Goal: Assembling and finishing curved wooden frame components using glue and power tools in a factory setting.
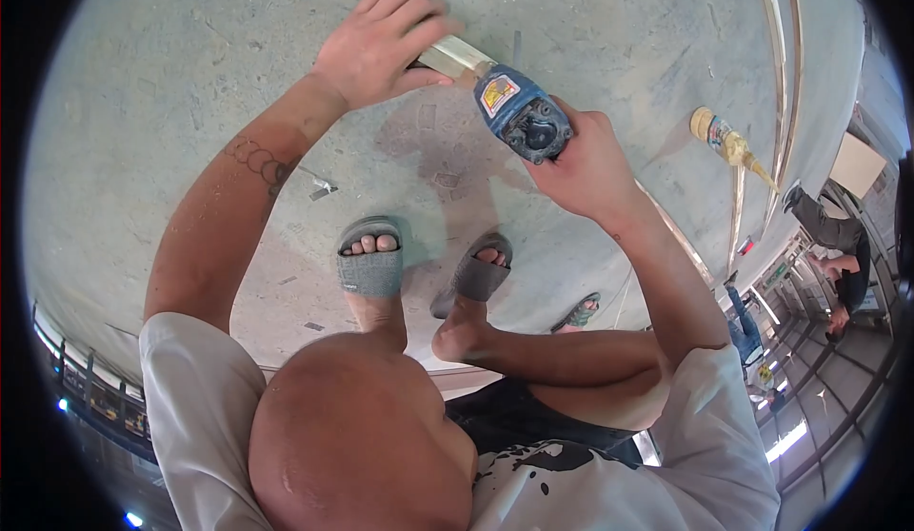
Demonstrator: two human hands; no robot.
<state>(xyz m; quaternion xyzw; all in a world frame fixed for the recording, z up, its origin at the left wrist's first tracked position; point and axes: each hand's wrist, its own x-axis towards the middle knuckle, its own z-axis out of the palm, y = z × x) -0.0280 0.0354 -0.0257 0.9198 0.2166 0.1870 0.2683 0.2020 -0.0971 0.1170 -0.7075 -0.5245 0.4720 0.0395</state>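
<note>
L hand (381,46) is clamped over a pale metal bar (457,55), fingers curled on top, thumb under, grip closed on it near the bar's end. R hand (583,165) wraps the rear of a blue grinder (522,114), grip closed round the body; grinder's front end meets the bar just beside the L hand. Can't tell the disc, it's hidden behind the tool. Both sit above a dusty concrete floor (171,74), in front of the person's knees. Below: 2 grey slides (371,266) on the feet, toes showing. A 3rd sandal (577,314) lies near the R leg. To the R, well apart, a tan bottle (724,139) lies on the floor beside long metal strips (779,65). Another person (838,245) stands at far R edge.
</note>
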